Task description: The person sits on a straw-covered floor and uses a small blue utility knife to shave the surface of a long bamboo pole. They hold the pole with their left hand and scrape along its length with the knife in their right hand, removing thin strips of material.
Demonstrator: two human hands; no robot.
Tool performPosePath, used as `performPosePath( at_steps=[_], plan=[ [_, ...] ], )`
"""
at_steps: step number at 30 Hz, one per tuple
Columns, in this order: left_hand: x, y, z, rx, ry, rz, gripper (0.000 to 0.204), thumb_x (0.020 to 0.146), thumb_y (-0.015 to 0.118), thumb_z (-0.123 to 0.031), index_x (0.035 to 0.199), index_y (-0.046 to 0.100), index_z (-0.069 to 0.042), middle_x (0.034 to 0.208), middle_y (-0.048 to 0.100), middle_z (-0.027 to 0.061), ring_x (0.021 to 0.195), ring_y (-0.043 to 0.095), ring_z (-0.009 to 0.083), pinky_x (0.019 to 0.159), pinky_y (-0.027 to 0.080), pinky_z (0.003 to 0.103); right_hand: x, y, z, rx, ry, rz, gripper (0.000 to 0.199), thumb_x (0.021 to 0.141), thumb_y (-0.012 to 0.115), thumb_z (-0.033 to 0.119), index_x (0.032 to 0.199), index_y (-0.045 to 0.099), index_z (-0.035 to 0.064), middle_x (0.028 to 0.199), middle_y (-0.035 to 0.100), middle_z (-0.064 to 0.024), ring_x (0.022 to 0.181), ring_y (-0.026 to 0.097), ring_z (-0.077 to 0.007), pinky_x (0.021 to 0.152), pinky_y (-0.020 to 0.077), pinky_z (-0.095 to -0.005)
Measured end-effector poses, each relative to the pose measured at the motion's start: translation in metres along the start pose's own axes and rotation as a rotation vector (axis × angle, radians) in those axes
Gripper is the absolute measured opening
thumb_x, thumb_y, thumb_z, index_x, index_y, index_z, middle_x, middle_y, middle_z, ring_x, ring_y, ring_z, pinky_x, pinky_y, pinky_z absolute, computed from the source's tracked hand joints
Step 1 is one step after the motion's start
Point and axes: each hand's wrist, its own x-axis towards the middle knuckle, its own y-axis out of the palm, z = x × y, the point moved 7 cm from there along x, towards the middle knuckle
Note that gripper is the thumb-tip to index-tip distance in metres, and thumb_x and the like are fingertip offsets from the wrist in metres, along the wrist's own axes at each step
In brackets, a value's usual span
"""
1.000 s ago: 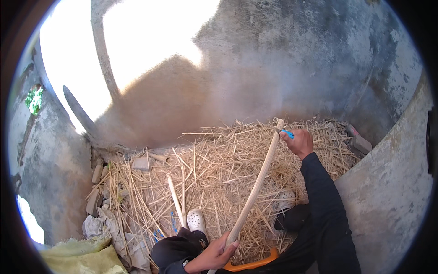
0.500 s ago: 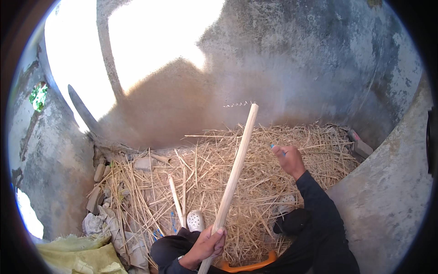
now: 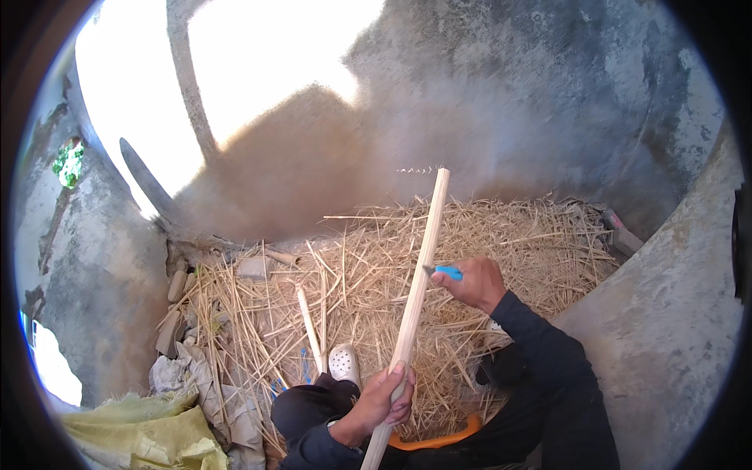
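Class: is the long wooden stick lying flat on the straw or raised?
Raised: the left hand grips the wooden stick low, its tip slanting above the straw.

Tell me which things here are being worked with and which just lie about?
In use: long pale stick, gripped by left hand; blue-handled tool in right hand.
Lying about: straw pile, shorter stick, yellow sack, white clog.

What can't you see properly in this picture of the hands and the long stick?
- Head view: the bottom end of the pale stick runs off the lower edge below the left hand.
- The blue-handled tool in the right hand mostly hides in the fist; its kind is unclear.
- The orange curved thing is half covered by the dark sleeves.
- The straw pile buries the ground beneath.
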Motion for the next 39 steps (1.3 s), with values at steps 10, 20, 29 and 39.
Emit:
performPosePath(
  at_steps=[10,20,29,39],
  plan=[
    [-0.008,0.006,-0.001,-0.004,-0.016,-0.04,0.035,0.104,0.034,-0.042,0.101,0.045,-0.009,0.056,0.033,-0.0017,0.035,0.029,0.0087,0.04,0.032,0.025,-0.009,0.002,0.018,0.0,-0.12,-0.014,0.073,0.079,0.051,0.078,0.056,0.064,0.0098,0.041,0.049,-0.0057,0.038,0.054,-0.0246,0.04,0.0415,-0.0385],
    [-0.019,0.022,0.003,-0.146,0.0,-0.037,0.034,0.105,0.033,-0.039,0.102,0.046,-0.007,0.055,0.034,-0.0021,0.034,0.028,0.0079,0.036,0.03,0.024,-0.035,-0.006,0.047,0.037,-0.231,0.083,0.073,0.082,0.044,0.079,0.062,0.068,0.0138,0.042,0.05,-0.0048,0.041,0.057,-0.0218,0.043,0.045,-0.0365],
    [-0.028,0.036,0.003,-0.155,0.043,-0.059,0.034,0.106,0.031,-0.037,0.102,0.047,-0.007,0.057,0.034,-0.0019,0.035,0.028,0.0079,0.037,0.03,0.024,-0.026,-0.022,0.04,0.045,-0.177,0.033,0.069,0.083,0.047,0.077,0.067,0.072,0.0139,0.046,0.053,-0.0059,0.043,0.057,-0.0227,0.044,0.0435,-0.038],
    [-0.039,0.05,0.002,-0.105,0.058,-0.084,0.035,0.106,0.032,-0.037,0.102,0.047,-0.006,0.057,0.034,-0.0015,0.036,0.029,0.0081,0.037,0.03,0.023,-0.032,-0.034,0.048,0.011,-0.3,-0.082,0.074,0.078,0.049,0.081,0.053,0.058,0.0117,0.042,0.048,-0.0057,0.036,0.05,-0.0233,0.04,0.0408,-0.0389]
  ],
)
